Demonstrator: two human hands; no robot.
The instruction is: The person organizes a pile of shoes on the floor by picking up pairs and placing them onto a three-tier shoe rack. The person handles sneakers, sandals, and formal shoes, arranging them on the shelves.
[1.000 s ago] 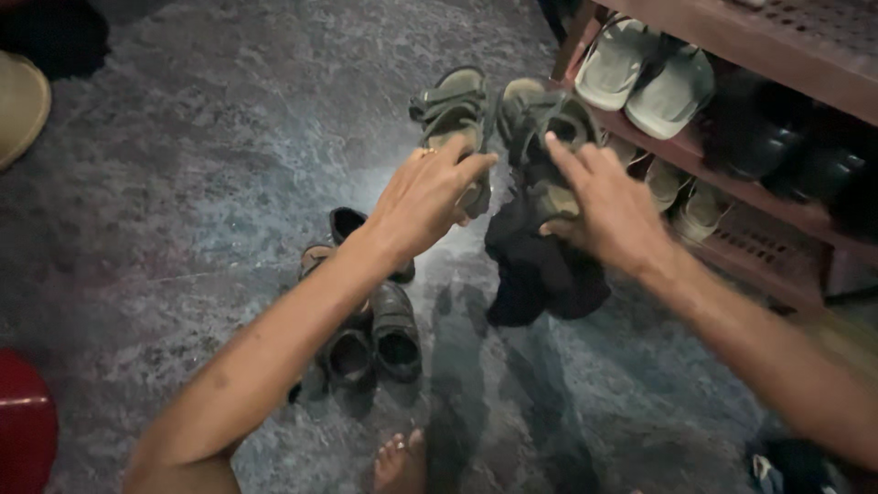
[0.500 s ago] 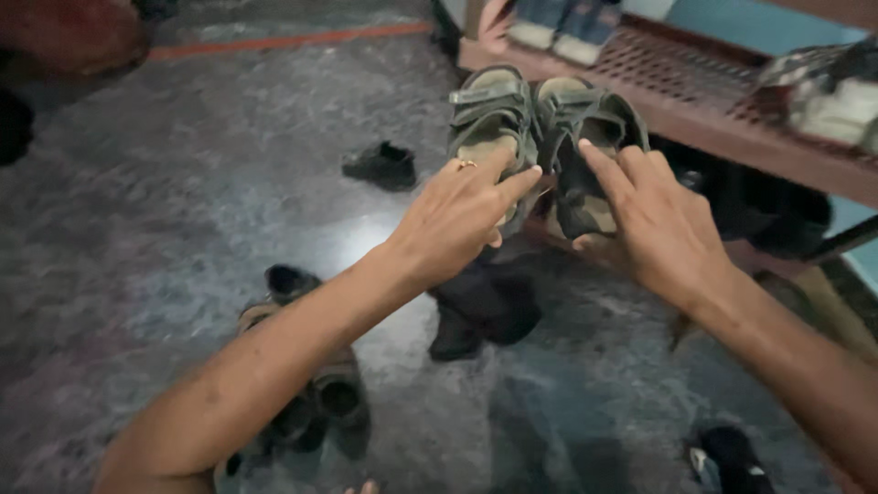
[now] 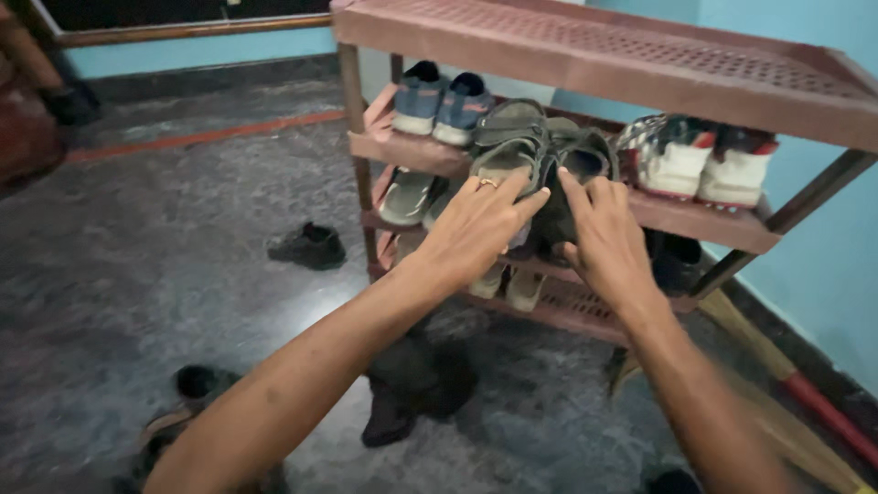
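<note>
sandals (image 3: 540,155) now up off the floor & at the rack (image 3: 585,64) mid shelf, 12 o'clock — left hand (image 3: 476,224) & right hand (image 3: 604,233) fingers closed round one each, nearly shelved.

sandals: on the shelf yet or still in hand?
In hand, not clearly set down. Left hand and right hand grip the sandals at the rack's second shelf; whether the soles rest cannot be told.

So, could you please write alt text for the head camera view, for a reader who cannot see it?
Two bare hands, left hand and right hand, hold a pair of dark green sandals at the middle tier of a reddish-brown shoe rack. Blue shoes and white sneakers sit on that tier; a black shoe lies on the grey floor.
</note>
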